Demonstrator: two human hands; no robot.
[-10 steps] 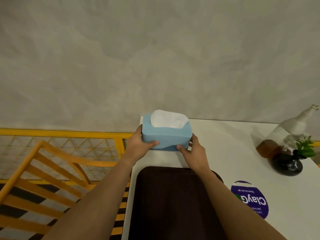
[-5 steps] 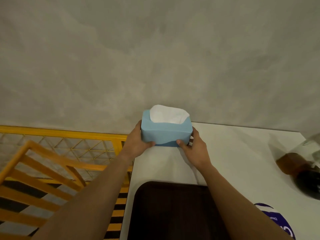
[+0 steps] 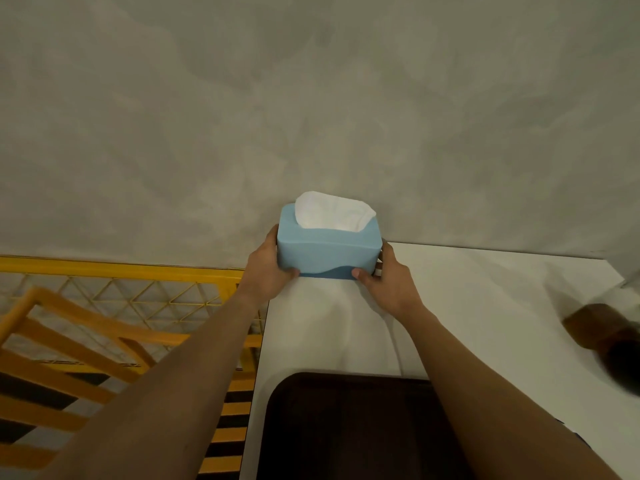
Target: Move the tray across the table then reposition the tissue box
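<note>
A light blue tissue box point(image 3: 327, 249) with white tissue sticking out of its top sits at the far left corner of the white table point(image 3: 485, 306), close to the grey wall. My left hand point(image 3: 266, 268) grips its left end and my right hand point(image 3: 388, 284) grips its right end. Whether the box rests on the table or hangs just above it I cannot tell. The dark brown tray point(image 3: 349, 427) lies on the near left part of the table, between my forearms, and its near edge is cut off by the frame.
A blurred brown and black object point(image 3: 602, 341) stands at the table's right edge. Left of the table are a yellow mesh railing point(image 3: 121, 271) and an orange wooden chair frame point(image 3: 69, 341). The grey wall rises right behind the table.
Both hands have carried the tissue box away from the tray toward the table's far left corner by the wall. The view has shifted, pushing the bottle and plant off to the right.
</note>
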